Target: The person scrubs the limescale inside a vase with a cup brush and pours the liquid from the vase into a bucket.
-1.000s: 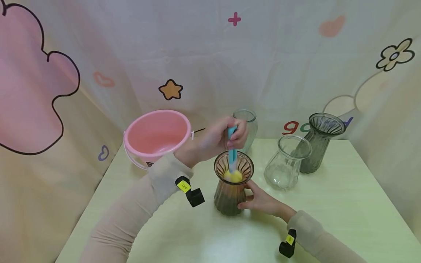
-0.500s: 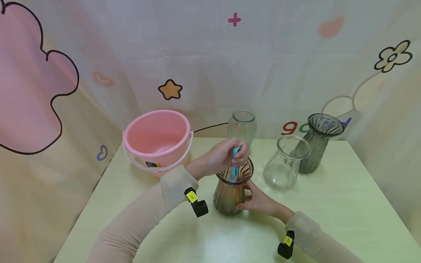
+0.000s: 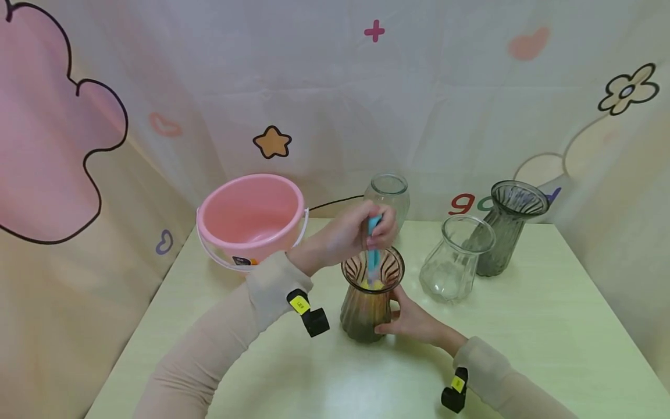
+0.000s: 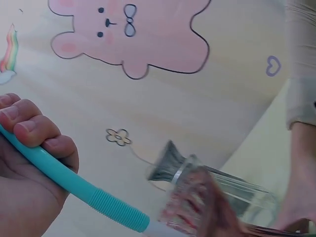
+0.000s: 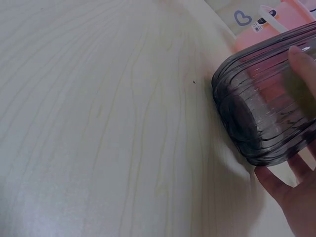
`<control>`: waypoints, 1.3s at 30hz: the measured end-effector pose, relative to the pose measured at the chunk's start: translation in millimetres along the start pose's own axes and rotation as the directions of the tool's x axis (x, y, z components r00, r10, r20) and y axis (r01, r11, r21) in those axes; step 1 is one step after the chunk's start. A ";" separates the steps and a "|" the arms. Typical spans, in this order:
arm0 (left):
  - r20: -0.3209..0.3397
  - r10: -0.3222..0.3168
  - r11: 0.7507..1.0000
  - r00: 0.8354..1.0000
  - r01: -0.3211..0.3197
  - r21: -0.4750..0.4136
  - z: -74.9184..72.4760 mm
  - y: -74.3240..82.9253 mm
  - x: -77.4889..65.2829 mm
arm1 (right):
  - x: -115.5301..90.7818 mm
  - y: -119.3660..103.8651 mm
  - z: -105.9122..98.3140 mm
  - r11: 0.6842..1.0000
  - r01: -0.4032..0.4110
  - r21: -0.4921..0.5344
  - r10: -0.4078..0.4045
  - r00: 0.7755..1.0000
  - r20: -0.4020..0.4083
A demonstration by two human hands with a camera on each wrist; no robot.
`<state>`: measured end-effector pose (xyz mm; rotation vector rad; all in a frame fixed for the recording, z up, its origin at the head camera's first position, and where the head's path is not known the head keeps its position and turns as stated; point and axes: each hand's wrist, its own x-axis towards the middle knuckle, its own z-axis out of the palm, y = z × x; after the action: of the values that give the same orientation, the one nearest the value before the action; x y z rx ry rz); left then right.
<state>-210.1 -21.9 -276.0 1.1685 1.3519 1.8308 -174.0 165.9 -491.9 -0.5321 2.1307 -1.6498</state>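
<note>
My left hand [image 3: 350,233] curls round the turquoise handle of a bottle brush [image 3: 374,259]. The brush points down through the flared mouth of a ribbed glass vase [image 3: 361,317], brownish at the rim and grey toward the base. Its yellow sponge head shows inside the neck. In the left wrist view the handle [image 4: 74,180] has a ridged lower part. My right hand [image 3: 419,321] grips the vase's lower right side, holding it upright on the table. Up close in the right wrist view, the right hand's thumb and fingers lie round the grey vase [image 5: 261,103].
A pink bucket [image 3: 230,237] with a white handle stands at the back left. Behind the vase is a clear greenish glass jar [image 3: 396,201]. To the right stand a clear glass vase [image 3: 445,273] and a grey flared vase [image 3: 502,244]. A printed curtain [image 3: 324,87] hangs behind the table [image 3: 565,337].
The left hand pushed the brush down deeper into the vase, then drew it partly back up, so the yellow sponge shows again. The right hand stays on the vase.
</note>
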 end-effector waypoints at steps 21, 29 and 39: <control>-0.059 -0.039 0.998 0.997 0.035 -0.061 -4.8 -33.2 -3.6 | -1.7 1.7 1.1 0.998 0.003 -0.057 -0.006 0.999 -0.051; -0.076 -0.080 0.996 0.994 0.077 -0.047 -5.1 -44.8 -2.5 | -3.4 -1.8 -2.4 0.996 -0.026 -0.090 0.028 0.999 0.022; -0.067 -0.081 0.996 0.995 0.077 -0.050 -5.2 -44.5 -2.6 | -1.3 -10.9 -26.0 0.991 -0.064 -0.115 0.086 0.977 0.195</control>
<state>-215.8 -12.0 -319.3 1.0218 1.3652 1.8515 -185.8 185.3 -475.2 -0.6145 2.0731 -1.3848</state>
